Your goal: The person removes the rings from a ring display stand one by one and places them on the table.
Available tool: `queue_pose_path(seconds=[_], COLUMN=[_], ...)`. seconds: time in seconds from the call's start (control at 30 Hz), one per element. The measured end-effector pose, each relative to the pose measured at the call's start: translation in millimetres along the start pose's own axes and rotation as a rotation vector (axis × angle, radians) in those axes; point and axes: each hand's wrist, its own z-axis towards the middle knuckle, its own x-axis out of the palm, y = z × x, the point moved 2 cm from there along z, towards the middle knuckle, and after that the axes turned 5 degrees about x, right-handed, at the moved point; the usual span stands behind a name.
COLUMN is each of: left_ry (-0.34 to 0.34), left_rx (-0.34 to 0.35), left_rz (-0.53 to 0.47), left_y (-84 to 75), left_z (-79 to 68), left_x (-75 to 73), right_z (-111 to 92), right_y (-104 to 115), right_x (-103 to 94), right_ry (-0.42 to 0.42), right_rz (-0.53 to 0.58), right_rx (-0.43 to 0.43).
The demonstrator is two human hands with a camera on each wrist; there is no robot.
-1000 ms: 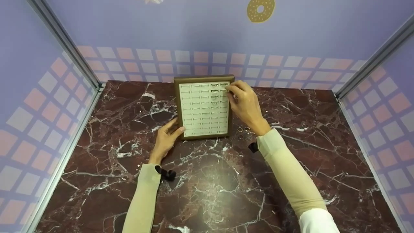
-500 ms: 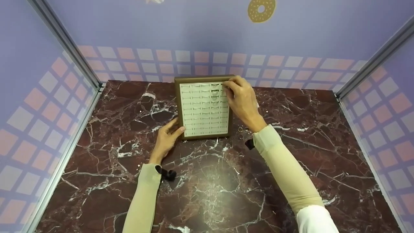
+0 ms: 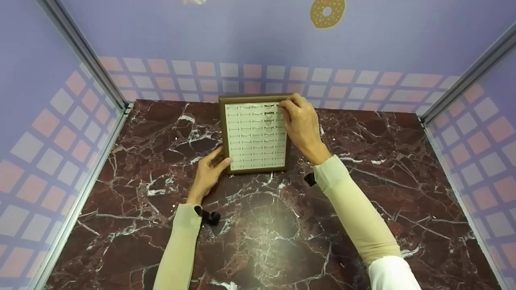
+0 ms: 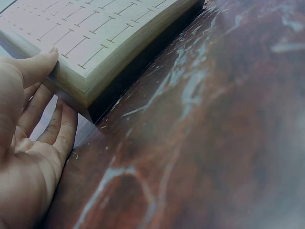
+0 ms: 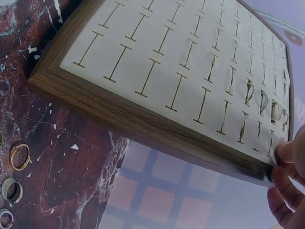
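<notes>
A wooden-framed ring display tray (image 3: 246, 145) with a white slotted pad stands tilted up near the back wall. My left hand (image 3: 207, 173) holds its lower left corner, thumb on the front edge (image 4: 45, 67) and the other fingers behind. My right hand (image 3: 303, 125) is at the upper right corner, thumb and fingertips pinching what seems to be a ring, mostly hidden, at the top slot of the right column. In the right wrist view, several rings (image 5: 263, 101) sit in the neighbouring column's upper slots. The lower slots hold none.
Several loose rings (image 5: 20, 156) lie on the dark red marbled table (image 3: 258, 225), right of the tray. A purple wall (image 3: 169, 36) with pink and white squares rises close behind. Side walls (image 3: 52, 137) close in the table on the left and right.
My right hand has moved slightly up and inward to the tray's top right corner, covering the top slot of the right column. The left hand has kept its hold.
</notes>
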Motion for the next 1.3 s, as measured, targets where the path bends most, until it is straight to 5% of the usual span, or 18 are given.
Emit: queue_pose_path(seconds=[1.3], left_ry=[-0.001], left_rx=[0.0], left_rz=[-0.017], left_y=[2.9], left_z=[1.6], left_x=[-0.5], right_z=[-9], right_y=[9], right_x=[-23.1], right_ry=[0.057], right_rz=[0.029], right_rx=[-0.037])
